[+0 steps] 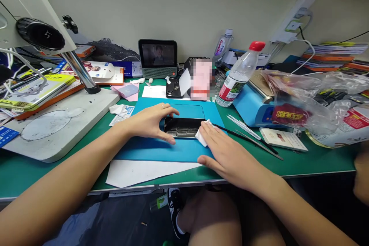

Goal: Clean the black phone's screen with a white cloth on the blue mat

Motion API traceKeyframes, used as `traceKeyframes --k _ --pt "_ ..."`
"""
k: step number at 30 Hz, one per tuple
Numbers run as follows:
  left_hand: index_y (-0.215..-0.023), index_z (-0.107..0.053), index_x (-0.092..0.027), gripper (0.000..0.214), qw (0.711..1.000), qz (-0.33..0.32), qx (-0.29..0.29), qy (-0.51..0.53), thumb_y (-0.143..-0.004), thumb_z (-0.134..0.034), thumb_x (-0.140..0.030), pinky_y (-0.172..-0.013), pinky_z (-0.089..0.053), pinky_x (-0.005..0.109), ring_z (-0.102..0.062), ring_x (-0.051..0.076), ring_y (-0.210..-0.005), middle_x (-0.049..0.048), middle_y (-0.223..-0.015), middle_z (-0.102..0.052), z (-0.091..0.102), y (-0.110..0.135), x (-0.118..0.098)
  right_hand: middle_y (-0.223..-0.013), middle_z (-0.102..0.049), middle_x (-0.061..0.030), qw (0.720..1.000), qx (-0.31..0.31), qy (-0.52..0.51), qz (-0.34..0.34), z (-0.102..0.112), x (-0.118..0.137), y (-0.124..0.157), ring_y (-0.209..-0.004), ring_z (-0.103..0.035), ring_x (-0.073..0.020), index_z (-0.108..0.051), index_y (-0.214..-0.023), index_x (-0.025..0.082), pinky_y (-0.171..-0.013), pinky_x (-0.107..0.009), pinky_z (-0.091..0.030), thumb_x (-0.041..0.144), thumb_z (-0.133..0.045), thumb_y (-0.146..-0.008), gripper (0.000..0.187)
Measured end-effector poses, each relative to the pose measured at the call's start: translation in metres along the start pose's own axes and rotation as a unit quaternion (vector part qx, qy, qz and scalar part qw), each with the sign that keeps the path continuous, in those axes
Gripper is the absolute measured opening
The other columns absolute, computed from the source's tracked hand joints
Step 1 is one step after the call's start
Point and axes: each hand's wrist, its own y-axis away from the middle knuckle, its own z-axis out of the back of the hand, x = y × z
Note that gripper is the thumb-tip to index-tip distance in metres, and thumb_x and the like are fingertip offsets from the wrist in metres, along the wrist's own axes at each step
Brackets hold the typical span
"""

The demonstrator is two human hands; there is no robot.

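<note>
A black smartphone (pixel 184 126) lies flat, its glossy face reflecting rows of lights, on a blue mat (pixel 161 152). My left hand (pixel 150 123) holds the phone's left end, with thumb along the near edge and fingers along the far edge. Under the stretched fingers of my right hand (pixel 219 144), a white tissue (pixel 201 137) is pressed against the right end of the phone. The right thumb stands apart, over the mat. White tweezers (pixel 243 127) and a thin metal tool (pixel 261 145) lie right of that hand.
A microscope stand (pixel 66 123) occupies the left side. Behind the mat are a smart display (pixel 158 57) and an opened black phone (pixel 174 90). A plastic bottle (pixel 238 78), a blue device (pixel 250 103), a small white box (pixel 284 139) and plastic bags (pixel 311 96) are at right.
</note>
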Motion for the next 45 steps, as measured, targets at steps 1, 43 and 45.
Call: traceKeyframes --k 1,43,45 --pt "-0.133 -0.059 -0.025 0.081 1.000 0.003 -0.006 0.004 -0.072 -0.078 -0.075 -0.097 -0.048 0.039 -0.058 0.031 -0.116 0.0091 -0.124 -0.064 0.000 0.000 0.000 -0.168 -0.026 -0.0249 1.000 0.004 -0.002 -0.012 0.000 -0.002 -0.005 -0.157 -0.024 -0.0381 -0.037 -0.158 -0.001 -0.126 -0.059 -0.028 0.080 -0.026 -0.096 0.103" --pt "-0.128 -0.063 -0.021 0.058 0.983 0.060 -0.164 -0.063 -0.106 -0.022 -0.055 -0.109 -0.037 0.053 -0.054 0.031 -0.119 0.0096 -0.127 -0.070 -0.003 -0.006 0.025 -0.163 -0.032 -0.0334 0.999 -0.027 -0.004 -0.023 -0.011 0.071 -0.083 -0.156 -0.026 -0.0402 -0.038 -0.154 -0.010 -0.128 -0.051 -0.021 0.077 -0.025 -0.098 0.104" --pt "-0.127 -0.063 -0.022 0.057 0.981 0.065 -0.170 -0.075 -0.106 -0.022 -0.054 -0.111 -0.033 0.055 -0.053 0.032 -0.120 0.0094 -0.128 -0.070 -0.001 -0.005 0.024 -0.162 -0.032 -0.0349 0.999 -0.037 -0.004 -0.008 -0.015 0.083 -0.086 -0.156 -0.026 -0.0414 -0.038 -0.154 -0.011 -0.129 -0.051 -0.019 0.077 -0.027 -0.098 0.104"
